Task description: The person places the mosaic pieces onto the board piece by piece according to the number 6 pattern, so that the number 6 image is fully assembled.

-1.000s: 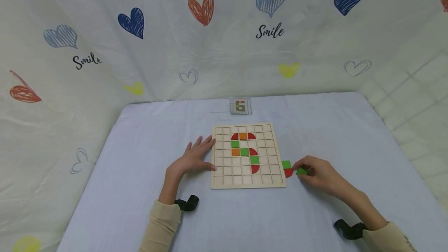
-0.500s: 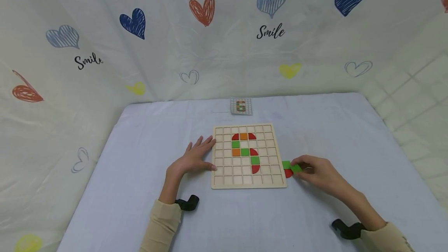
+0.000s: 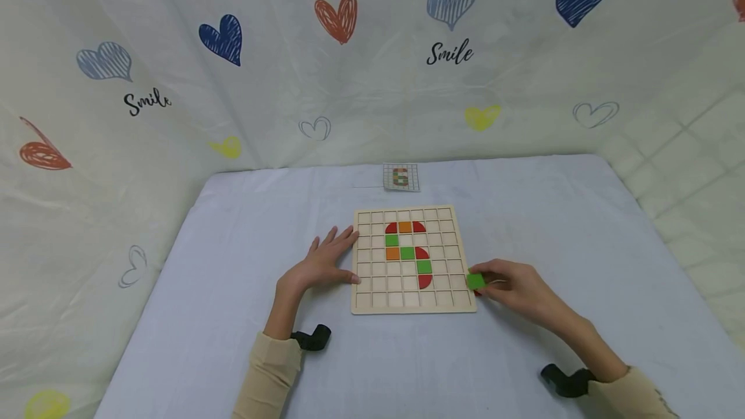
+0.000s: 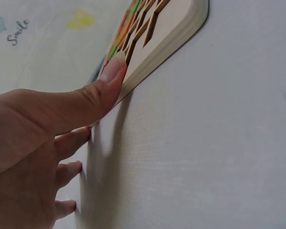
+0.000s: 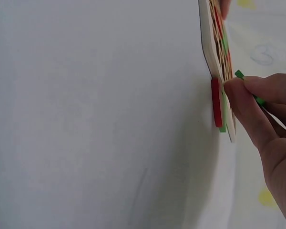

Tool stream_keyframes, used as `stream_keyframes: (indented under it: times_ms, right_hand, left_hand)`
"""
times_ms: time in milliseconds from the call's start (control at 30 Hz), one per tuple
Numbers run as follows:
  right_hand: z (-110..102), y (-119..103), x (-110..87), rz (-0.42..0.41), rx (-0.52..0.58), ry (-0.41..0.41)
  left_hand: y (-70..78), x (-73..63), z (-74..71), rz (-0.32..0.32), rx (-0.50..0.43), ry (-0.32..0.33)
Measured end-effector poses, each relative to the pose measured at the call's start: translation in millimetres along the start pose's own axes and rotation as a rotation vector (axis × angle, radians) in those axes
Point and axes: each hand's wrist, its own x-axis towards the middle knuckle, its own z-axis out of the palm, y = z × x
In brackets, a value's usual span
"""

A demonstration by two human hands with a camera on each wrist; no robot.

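Note:
Between thumb and fingers my right hand (image 3: pixel 515 286) pinches a green square tile (image 3: pixel 475 281), raised at the right edge of the wooden grid board (image 3: pixel 372 302). Below it, against that edge, lie a red rounded tile (image 5: pixel 216 102) and another green tile (image 5: pixel 223 114), mostly covered in the head view. My left hand (image 3: pixel 320 262) rests at the board's left edge, fingers spread and thumb (image 4: pixel 115 69) on the rim. Set in the grid are red rounded tiles (image 3: pixel 425 281), orange squares (image 3: pixel 405 227) and green squares (image 3: pixel 407 253).
Behind the board, a small card (image 3: pixel 401 177) printed with a coloured figure on a grid lies on the white tablecloth (image 3: pixel 279 205). A white curtain (image 3: pixel 378 83) with hearts and lettering hangs at the back. Each wrist wears a black camera mount (image 3: pixel 312 338).
The right hand has carried the green tile leftward, from beside the loose tiles to over them at the board's edge. The left hand and board have stayed put.

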Motion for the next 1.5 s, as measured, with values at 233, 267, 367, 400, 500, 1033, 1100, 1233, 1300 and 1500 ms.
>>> stream_keyframes:
  times_ms: [233, 267, 367, 400, 500, 1033, 1100, 1233, 1300, 1500]
  right_hand:
    - [8, -8, 8.2, -0.016, -0.02, -0.009]
    - [9, -9, 9.4, -0.017, -0.02, -0.012]
    - [12, -11, 13.1, -0.008, -0.008, -0.029]
    - [13, -12, 14.3, -0.004, -0.002, -0.036]
    - [16, -14, 17.3, 0.002, 0.01, -0.047]
    - [33, -25, 32.8, 0.008, 0.042, -0.07]
    - [35, -26, 35.4, 0.003, 0.05, -0.071]
    - [39, -28, 40.9, -0.023, 0.042, -0.077]
    - [41, -28, 43.6, -0.042, 0.039, -0.08]
    - [46, -31, 47.7, -0.04, 0.038, -0.083]
  left_hand:
    - [0.7, -0.5, 0.0, 0.003, -0.001, 0.005]
    - [0.8, -0.7, -0.2, 0.003, -0.003, 0.005]
    - [1.0, -1.1, -0.6, 0.005, -0.007, 0.004]
    - [0.9, -1.1, -0.6, 0.006, -0.007, 0.004]
    - [0.5, -0.8, -0.6, 0.007, -0.007, 0.002]
    - [-1.7, 0.8, 0.1, 0.01, -0.001, -0.003]
    - [-1.9, 0.4, -0.2, 0.013, -0.003, -0.003]
    - [-1.9, 0.0, -0.4, 0.013, -0.008, -0.001]
    - [-2.1, 0.3, -0.3, 0.01, -0.01, 0.001]
    - [-3.2, 2.1, 1.1, 0.001, -0.011, 0.002]
